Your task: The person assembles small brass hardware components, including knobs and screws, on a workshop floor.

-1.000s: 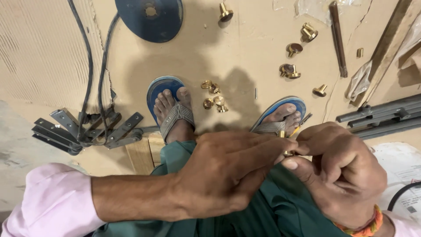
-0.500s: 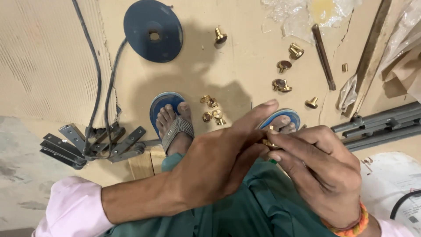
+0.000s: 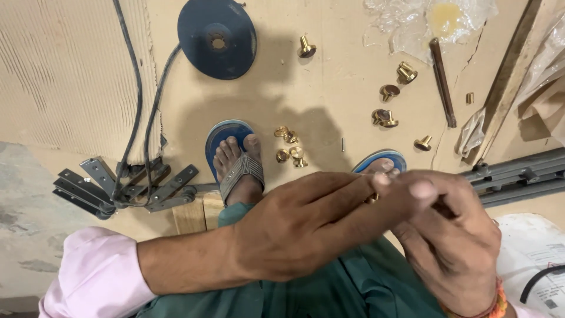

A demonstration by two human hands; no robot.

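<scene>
Fingertips are pinching a small brass fitting (image 3: 372, 198) between my hands: my left hand (image 3: 294, 229) is reaching across, closed on it, my right hand (image 3: 456, 241) curling narrow against it. Mostly hidden, it's glinting gold. Next I'm judging a careful twist. More fittings (image 3: 289, 147) are lying beyond my hands.

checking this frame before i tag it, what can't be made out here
Head view only:
- Small brass part: only a glint shows between the left hand and right hand; the fingers hide its shape and each grip.
- Right sandal: mostly behind the hands.
- White sheet at right: cut off by the frame edge.
- Brass fittings by the left sandal: too small to tell their type.
</scene>
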